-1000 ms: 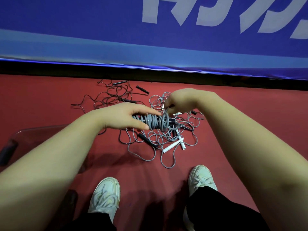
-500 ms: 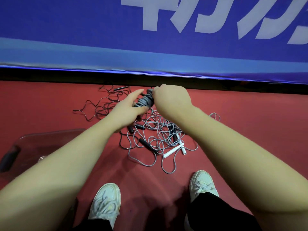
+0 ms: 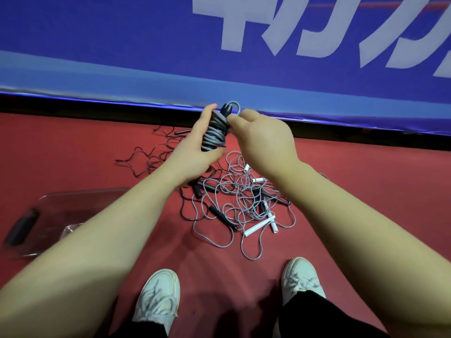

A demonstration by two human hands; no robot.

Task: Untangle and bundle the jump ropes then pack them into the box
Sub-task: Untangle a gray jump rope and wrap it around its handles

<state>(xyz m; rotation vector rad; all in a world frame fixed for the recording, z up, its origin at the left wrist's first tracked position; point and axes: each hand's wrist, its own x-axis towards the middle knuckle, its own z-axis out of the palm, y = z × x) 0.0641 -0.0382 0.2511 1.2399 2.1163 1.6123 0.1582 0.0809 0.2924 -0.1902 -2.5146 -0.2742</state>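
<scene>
A grey jump rope wound into a tight bundle point(image 3: 214, 134) stands nearly upright in the air, with dark handle ends and a small loop at its top. My left hand point(image 3: 195, 152) grips the bundle from the left and below. My right hand point(image 3: 261, 140) pinches the rope near the bundle's top. On the red floor beneath lies a tangle of grey ropes point(image 3: 241, 203) with white and black handles. A tangle of black ropes point(image 3: 156, 154) lies behind it to the left. The clear plastic box point(image 3: 58, 206) sits at the left, partly behind my left forearm.
A blue banner wall point(image 3: 219, 57) with white lettering runs along the back, with a dark gap at its foot. My two white shoes point(image 3: 158, 298) stand on the red floor near the bottom. A dark object point(image 3: 22, 225) lies in the box's left end.
Both hands lifted the bundle up and away from me and turned it from lying sideways to nearly upright. My right hand shifted to the bundle's top end.
</scene>
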